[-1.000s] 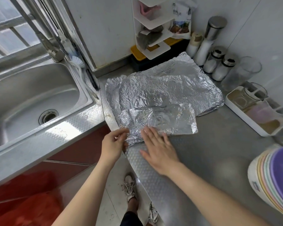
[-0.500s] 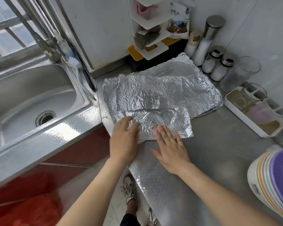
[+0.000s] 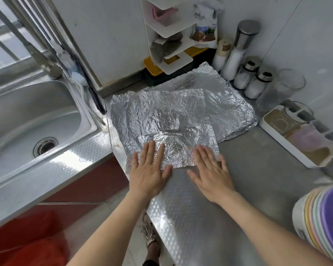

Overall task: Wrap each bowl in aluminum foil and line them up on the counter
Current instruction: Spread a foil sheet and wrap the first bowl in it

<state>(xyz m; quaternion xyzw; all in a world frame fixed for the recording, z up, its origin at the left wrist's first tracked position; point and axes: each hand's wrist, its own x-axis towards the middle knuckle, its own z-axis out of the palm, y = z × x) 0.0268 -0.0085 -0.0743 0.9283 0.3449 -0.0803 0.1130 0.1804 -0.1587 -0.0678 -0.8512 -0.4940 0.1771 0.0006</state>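
A small crinkled sheet of aluminum foil (image 3: pixel 183 148) lies at the counter's front edge, on top of a pile of larger foil sheets (image 3: pixel 210 104). My left hand (image 3: pixel 151 169) lies flat with straight fingers pressing the small sheet's left part. My right hand (image 3: pixel 210 169) lies flat too, its fingertips on the sheet's right edge and its palm on the counter. A stack of pastel bowls (image 3: pixel 323 219), purple on top, stands at the right edge, only partly in view.
A steel sink (image 3: pixel 33 123) with a tap is on the left. Behind the foil stand a white shelf rack (image 3: pixel 171 45), shakers and jars (image 3: pixel 244 73) and a glass (image 3: pixel 284 87). A white tray (image 3: pixel 296 139) with containers sits at the right. The counter (image 3: pixel 248 189) ends near my body.
My left hand let go of the foil's front left corner and now lies flat on it. My right hand slid to the right along the sheet, flattening it.
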